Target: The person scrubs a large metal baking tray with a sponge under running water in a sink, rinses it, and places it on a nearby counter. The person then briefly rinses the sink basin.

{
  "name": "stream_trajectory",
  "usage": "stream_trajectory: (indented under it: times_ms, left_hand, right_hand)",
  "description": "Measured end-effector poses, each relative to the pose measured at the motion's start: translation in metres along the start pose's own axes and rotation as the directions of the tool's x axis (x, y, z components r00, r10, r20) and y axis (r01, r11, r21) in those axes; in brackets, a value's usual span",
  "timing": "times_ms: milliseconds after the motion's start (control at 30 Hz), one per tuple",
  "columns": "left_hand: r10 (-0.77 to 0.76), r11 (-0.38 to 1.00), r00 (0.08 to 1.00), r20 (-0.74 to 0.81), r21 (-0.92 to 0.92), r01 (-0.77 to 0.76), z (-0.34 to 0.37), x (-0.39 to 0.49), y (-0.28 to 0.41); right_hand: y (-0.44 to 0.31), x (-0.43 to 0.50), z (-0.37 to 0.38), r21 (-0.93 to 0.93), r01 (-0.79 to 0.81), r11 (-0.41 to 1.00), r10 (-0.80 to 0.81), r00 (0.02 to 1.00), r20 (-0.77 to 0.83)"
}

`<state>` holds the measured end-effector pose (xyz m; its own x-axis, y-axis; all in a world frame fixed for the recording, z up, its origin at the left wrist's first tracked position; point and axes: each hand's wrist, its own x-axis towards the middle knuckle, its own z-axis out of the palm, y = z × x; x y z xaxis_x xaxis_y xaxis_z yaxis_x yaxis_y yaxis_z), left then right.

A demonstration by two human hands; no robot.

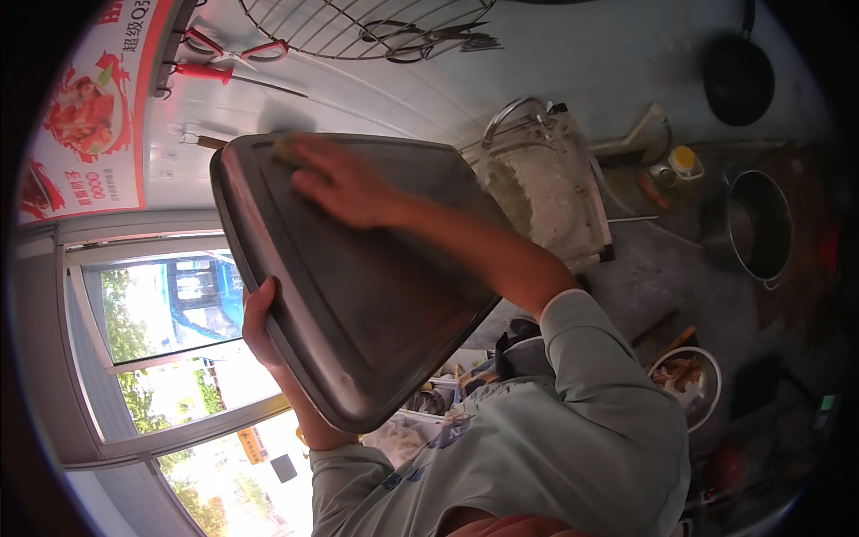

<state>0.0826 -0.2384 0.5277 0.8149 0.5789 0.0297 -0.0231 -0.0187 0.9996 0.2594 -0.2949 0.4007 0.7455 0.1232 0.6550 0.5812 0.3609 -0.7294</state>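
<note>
A large rectangular metal tray (376,288), its flat face towards me, is held up tilted before me. Around its left rim curls my left hand (260,322), the rest of its fingers hidden behind the tray. My right hand (342,184), slightly blurred, lies over the tray's upper part and presses a small yellow-green scrubbing pad (287,151) against the surface near the upper left corner. Right of the tray is a sink (600,221) with foamy, cloudy water (543,194) and a curved metal faucet (513,114).
Red-handled scissors (235,54), dark scissors (429,41), a wire rack (376,20) and a black pan (738,80) are at the wall. Rightward stand an oil bottle (671,178), a metal pot (748,225) and a bowl of food (684,382). Windows (181,309) are at left.
</note>
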Motion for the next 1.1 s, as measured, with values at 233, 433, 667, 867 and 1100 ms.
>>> stream_trajectory:
  times_ms: [233,433,667,867,1100]
  left_hand:
    - [-0.057,0.990,0.976,0.211,-0.117,0.083,-0.011,0.006,0.006]
    - [0.029,0.984,0.977,0.212,-0.178,0.009,-0.024,0.003,0.000]
    - [0.029,0.977,0.962,0.272,-0.211,0.030,-0.017,-0.006,0.007]
    - [-0.090,0.981,0.945,0.313,-0.135,0.138,-0.011,-0.013,0.029]
    - [0.013,0.995,0.902,0.432,-0.095,0.031,-0.016,-0.017,0.045]
  right_hand:
    - [0.012,0.023,-0.014,-0.168,0.004,0.986,-0.030,0.988,-0.152]
    - [0.187,-0.051,-0.084,-0.250,-0.556,0.793,0.519,0.830,-0.202]
    - [0.327,-0.196,-0.141,0.400,-0.865,0.304,0.950,0.245,-0.193]
    - [0.319,-0.201,-0.140,0.657,-0.725,0.208,0.967,0.255,-0.026]
    - [0.307,-0.136,-0.132,0.393,-0.831,0.394,0.901,0.265,-0.343]
